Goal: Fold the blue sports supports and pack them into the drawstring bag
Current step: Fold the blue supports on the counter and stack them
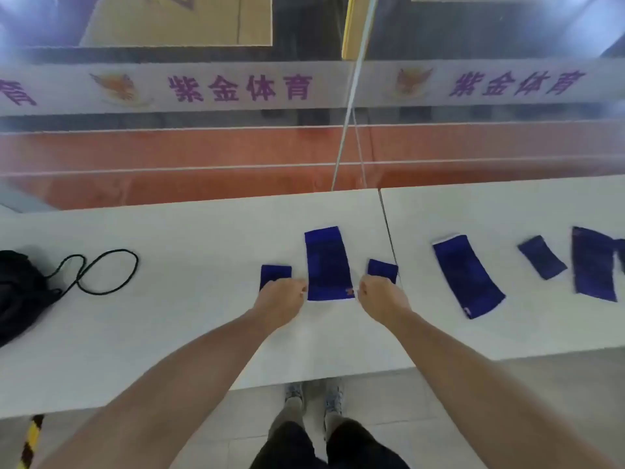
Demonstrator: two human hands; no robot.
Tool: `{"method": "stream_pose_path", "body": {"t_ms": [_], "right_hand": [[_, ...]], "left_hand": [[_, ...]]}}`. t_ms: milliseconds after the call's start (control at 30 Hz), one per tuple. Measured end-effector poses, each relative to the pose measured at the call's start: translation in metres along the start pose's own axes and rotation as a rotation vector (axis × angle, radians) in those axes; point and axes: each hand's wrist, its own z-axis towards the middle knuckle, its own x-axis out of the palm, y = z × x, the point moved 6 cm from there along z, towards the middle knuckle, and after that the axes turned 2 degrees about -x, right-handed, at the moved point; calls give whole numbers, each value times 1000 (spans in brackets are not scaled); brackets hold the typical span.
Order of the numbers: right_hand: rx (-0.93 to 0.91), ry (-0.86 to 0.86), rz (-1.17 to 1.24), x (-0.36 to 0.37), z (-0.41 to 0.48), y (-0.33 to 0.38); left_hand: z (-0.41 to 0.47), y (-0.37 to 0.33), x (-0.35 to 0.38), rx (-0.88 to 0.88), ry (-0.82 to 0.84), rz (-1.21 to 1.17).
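A long blue support (327, 264) lies flat on the white table (169, 333) straight ahead. My left hand (282, 294) pinches its near left corner, and my right hand (380, 296) pinches its near right corner. A small blue support (275, 274) lies just left of it, partly under my left hand. Another small one (382, 269) lies to the right, behind my right hand. Further right lie a long support (468, 277), a small one (542, 261) and a large one (593, 264). The black drawstring bag (20, 292) sits at the table's far left, its cord (101, 270) looped on the surface.
A glass wall with a white printed band (236, 88) stands right behind the table. A seam (389, 235) divides the table in two. My legs and shoes (314, 397) show below the near edge. A yellow-black striped post (32, 438) is at the lower left.
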Motion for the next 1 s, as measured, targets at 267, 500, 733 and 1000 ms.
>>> {"method": "stream_pose_path", "body": {"t_ms": [267,500,733,1000], "right_hand": [[140,-114,10,-7,29,-60],[114,-116,16,8,70,-99],[89,-125,68,26,88,-117],[63,-134,299,-12,67,-115]], "left_hand": [[68,-65,12,205,43,82],[126,-117,48,231,-47,130],[144,-129,79,163,-52,209],[117,-135,67,68,79,-82]]}}
